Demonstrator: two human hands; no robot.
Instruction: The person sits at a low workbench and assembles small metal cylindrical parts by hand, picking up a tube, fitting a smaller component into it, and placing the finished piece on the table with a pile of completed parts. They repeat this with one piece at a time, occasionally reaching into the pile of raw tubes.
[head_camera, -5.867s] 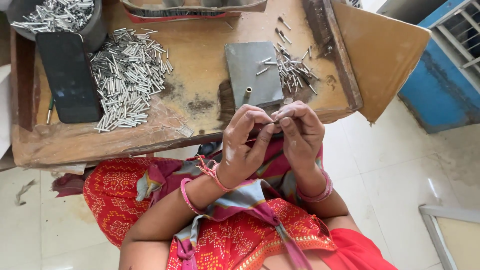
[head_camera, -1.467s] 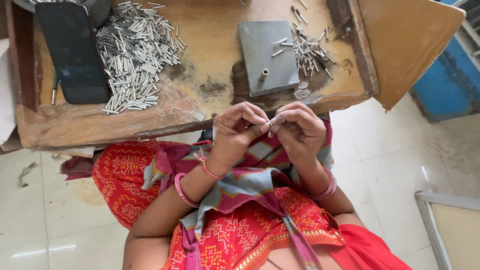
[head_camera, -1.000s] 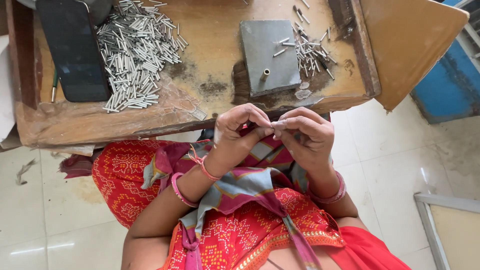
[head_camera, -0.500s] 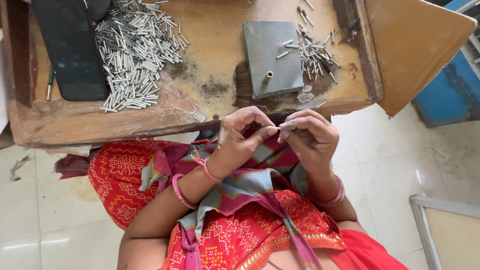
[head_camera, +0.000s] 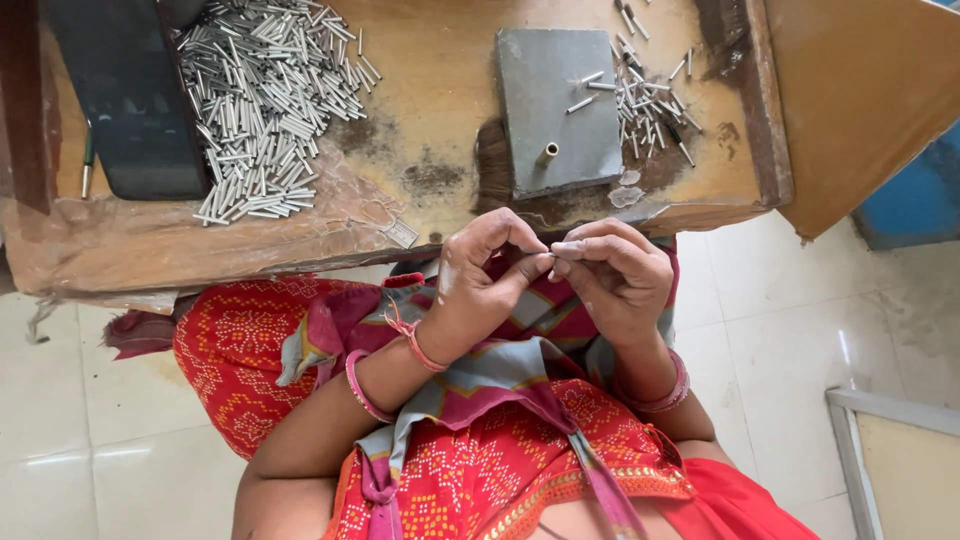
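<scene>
Above the lap, just in front of the desk (head_camera: 130, 250) edge, the left hand (head_camera: 480, 280) and the right hand (head_camera: 615, 275) meet fingertip to fingertip, both pinching one small metal pin (head_camera: 553, 258) between them (it is mostly hidden by the fingers). On the desk lies a grey metal block (head_camera: 560, 100) with a short brass tube (head_camera: 547, 154) standing in it. A small scatter of pins (head_camera: 650, 95) lies at its right edge; a large heap of pins (head_camera: 265, 100) lies to the left, beside a black tray (head_camera: 130, 100).
</scene>
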